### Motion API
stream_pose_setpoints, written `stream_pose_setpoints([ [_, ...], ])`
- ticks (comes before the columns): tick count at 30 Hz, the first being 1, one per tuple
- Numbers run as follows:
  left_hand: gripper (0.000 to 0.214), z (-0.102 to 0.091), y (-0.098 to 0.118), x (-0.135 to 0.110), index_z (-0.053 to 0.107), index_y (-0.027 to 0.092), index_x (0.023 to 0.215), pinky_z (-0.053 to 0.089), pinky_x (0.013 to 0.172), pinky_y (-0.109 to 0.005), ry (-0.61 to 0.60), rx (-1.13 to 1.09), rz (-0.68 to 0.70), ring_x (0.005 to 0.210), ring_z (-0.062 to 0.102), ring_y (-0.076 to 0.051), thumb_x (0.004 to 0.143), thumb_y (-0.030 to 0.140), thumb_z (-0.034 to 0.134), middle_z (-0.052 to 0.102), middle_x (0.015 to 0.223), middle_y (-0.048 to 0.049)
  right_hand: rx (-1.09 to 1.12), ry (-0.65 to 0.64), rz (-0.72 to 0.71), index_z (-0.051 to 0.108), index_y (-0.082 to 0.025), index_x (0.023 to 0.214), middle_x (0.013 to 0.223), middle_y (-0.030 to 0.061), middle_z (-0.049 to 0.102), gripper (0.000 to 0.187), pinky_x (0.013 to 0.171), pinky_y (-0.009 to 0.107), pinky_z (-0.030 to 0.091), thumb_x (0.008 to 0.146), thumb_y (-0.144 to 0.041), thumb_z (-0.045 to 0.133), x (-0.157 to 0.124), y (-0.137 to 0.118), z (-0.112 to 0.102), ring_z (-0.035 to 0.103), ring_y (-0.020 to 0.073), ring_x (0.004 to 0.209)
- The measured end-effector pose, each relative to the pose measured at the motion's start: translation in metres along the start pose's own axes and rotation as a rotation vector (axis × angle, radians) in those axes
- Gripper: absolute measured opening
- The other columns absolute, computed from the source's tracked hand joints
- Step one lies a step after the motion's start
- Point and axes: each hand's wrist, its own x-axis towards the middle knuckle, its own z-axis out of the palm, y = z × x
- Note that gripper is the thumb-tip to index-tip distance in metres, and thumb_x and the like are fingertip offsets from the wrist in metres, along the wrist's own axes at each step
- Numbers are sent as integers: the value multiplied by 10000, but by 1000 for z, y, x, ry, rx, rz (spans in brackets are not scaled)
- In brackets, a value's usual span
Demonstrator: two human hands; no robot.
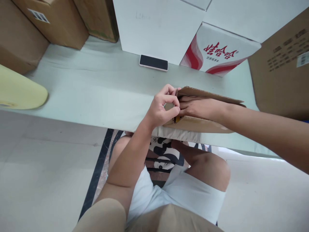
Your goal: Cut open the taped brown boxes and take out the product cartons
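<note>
A small brown cardboard box (200, 124) lies near the front edge of the table, its long top side open between two raised flaps. At the box's left end, my left hand (160, 106) is closed, with the thumb and curled fingers gripping the cardboard edge. From the right, my right hand (196, 106) reaches into the opening. Its fingers stretch toward the left end, close to my left fingertips, and the flaps partly cover them. A bit of yellow-orange shows inside the box under my right hand; what it is, I cannot tell.
A phone (153, 62) lies behind the box. White cartons (156, 29), one a red-and-white printed box (217, 51), stand along the back. Brown cartons stand at left (60, 22) and right (282, 64). A pale yellow rounded object (21, 88) sits at the left table edge.
</note>
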Motion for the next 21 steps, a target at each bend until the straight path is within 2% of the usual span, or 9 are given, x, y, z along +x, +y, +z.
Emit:
stream_pose_setpoints([
  [5, 149, 0, -1, -1, 611, 200, 658, 536, 1150, -540, 10, 1, 12, 808, 498, -144, 796, 167, 658, 409, 841, 2, -79, 1, 8, 760, -233, 1084, 1155, 76, 738, 315, 1041, 437, 523, 1004, -159, 464, 0, -4, -1, 596, 253, 1210],
  [12, 218, 1, 2, -1, 626, 201, 649, 514, 1176, -524, 21, 9, -27, 777, 500, -142, 859, 248, 662, 433, 829, -4, -139, 51, 108, 774, -223, 1013, 1042, 85, 759, 305, 968, 397, 526, 985, -148, 480, 6, -17, -1, 611, 265, 1174],
  [17, 239, 2, 2, -1, 629, 196, 635, 515, 1178, -516, 26, 4, -35, 774, 507, -138, 863, 260, 664, 431, 815, -4, -178, 47, 180, 776, -231, 1092, 1072, 84, 765, 326, 884, 365, 529, 984, -147, 480, 4, -24, -1, 629, 257, 1117],
  [21, 226, 2, 2, -2, 633, 194, 640, 512, 1187, -513, 40, -14, -21, 772, 499, -133, 860, 242, 660, 422, 823, -1, -140, 30, 164, 768, -254, 1164, 1098, 73, 766, 337, 879, 367, 542, 984, -170, 496, 3, -22, -4, 635, 258, 1151],
])
